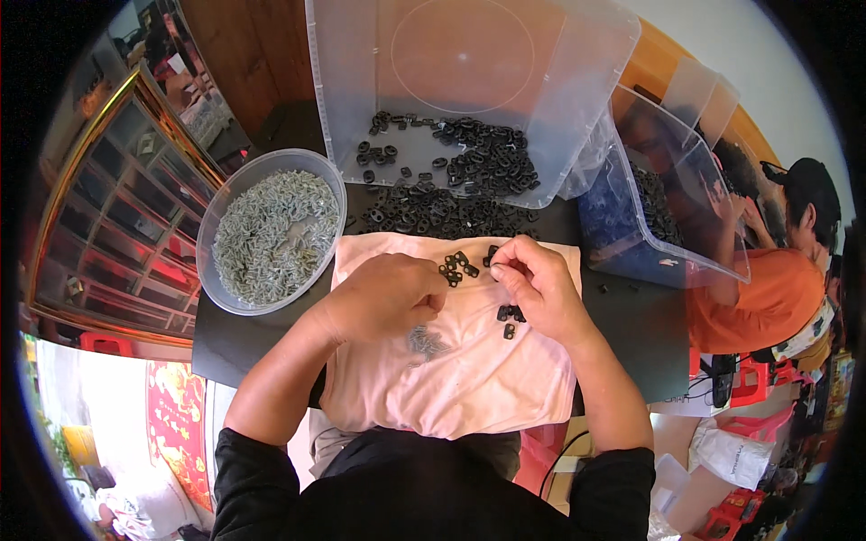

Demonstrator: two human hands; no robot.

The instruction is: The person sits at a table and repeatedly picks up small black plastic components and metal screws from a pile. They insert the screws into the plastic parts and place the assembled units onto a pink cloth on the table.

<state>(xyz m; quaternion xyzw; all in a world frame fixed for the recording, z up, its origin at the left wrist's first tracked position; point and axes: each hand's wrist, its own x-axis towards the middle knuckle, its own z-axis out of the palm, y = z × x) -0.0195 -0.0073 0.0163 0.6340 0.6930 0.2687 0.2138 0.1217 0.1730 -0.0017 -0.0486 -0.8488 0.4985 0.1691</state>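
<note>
On a pale pink cloth (469, 379) lie small black plastic pieces with holes (453, 273) and a little heap of silver screws (426, 343). My left hand (388, 293) hovers over the cloth with its fingers curled, close to the left cluster of black pieces; what its fingertips hold, if anything, is hidden. The thumb and forefinger of my right hand (541, 284) are pinched at a small black plastic piece (491, 256). Below that hand rest a few more black pieces (510, 316).
A round clear tub (206, 261) full of screws stands at the left. Beyond the cloth, a tipped clear bin (577, 99) spills black pieces (433, 212) onto the dark table (631, 329). Another bin (622, 243) is at the right, beside a person in orange (767, 307).
</note>
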